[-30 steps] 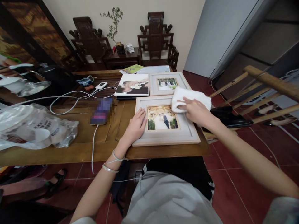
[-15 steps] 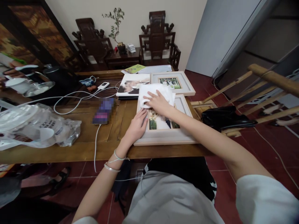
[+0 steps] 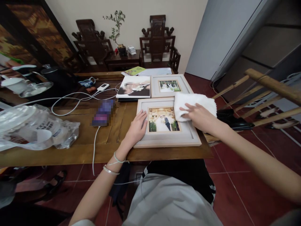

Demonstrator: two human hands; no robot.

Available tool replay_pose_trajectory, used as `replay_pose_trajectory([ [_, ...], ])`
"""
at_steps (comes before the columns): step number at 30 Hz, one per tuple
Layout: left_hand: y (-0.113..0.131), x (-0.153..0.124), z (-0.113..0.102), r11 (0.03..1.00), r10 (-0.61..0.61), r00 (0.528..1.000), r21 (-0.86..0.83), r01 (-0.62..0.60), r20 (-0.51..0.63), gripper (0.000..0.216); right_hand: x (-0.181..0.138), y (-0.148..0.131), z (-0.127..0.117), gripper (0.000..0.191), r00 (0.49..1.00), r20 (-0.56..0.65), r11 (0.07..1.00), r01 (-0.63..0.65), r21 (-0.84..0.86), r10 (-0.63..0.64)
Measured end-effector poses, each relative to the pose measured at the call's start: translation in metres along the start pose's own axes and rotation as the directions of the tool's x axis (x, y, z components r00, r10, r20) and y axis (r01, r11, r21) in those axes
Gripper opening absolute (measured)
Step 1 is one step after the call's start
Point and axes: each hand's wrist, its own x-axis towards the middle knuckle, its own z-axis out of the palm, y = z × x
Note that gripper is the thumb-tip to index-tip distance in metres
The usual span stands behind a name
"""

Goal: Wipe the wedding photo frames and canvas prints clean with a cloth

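Frame [image 3: 164, 138] — edge under left hand [image 3: 137, 126], cloth [image 3: 195, 99] under right hand [image 3: 199, 117]

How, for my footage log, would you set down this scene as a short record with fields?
Left hand: resting on left side of near framed photo
Right hand: on top of white cloth
Cloth position: hides near framed photo's far right corner
Behind: far framed photo, beside photo panel
Left of hands: phone with white cable attached
Support: wooden table

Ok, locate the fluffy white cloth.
Right of centre in the head view, the cloth lies under the right hand, over the far right corner of the nearer pale rectangular frame.
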Motion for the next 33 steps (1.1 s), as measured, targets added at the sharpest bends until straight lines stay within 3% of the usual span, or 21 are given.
replay_pose_trajectory([
  [5, 0.0, -0.001, 0.001, 1.0, -0.009, 1.0, 0.011, 0.009, -0.009, 0.045, -0.067, -0.039, -0.025, 0.067, 0.991, -0.012, 0.964, 0.131, 0.23, -0.132],
  [9, 0.001, -0.001, 0.0, 0.999, -0.006, 1.0, 0.031, 0.005, 0.006, 0.045, -0.086, -0.058, -0.043, 0.073, 0.987, -0.044, 0.927, 0.161, 0.338, -0.155],
  [13, 0.002, 0.0, -0.002, 0.999, 0.0, 1.0, 0.045, -0.001, 0.023, 0.045, -0.058, -0.051, -0.031, 0.068, 0.991, -0.056, 0.931, 0.134, 0.339, -0.122],
  [20, 0.001, 0.001, -0.004, 0.999, 0.007, 0.999, 0.043, -0.009, 0.033, 0.045, 0.027, 0.005, 0.017, 0.072, 0.987, -0.139, 0.972, -0.046, 0.23, 0.079],
  [24, 0.0, 0.0, -0.003, 0.999, 0.015, 1.0, 0.029, -0.016, 0.025, 0.043, 0.044, 0.008, 0.023, 0.069, 0.985, -0.123, 0.981, -0.099, 0.167, 0.12],
  [27, 0.0, 0.0, -0.003, 0.999, 0.011, 1.0, 0.037, -0.011, 0.019, 0.044, 0.025, -0.008, 0.021, 0.066, 0.993, -0.112, 0.992, -0.019, 0.122, 0.032],
  [33, 0.002, -0.001, 0.0, 0.998, -0.011, 1.0, 0.057, 0.01, 0.012, 0.045, -0.053, -0.052, 0.003, 0.064, 0.979, -0.145, 0.97, 0.169, 0.178, -0.144],
])
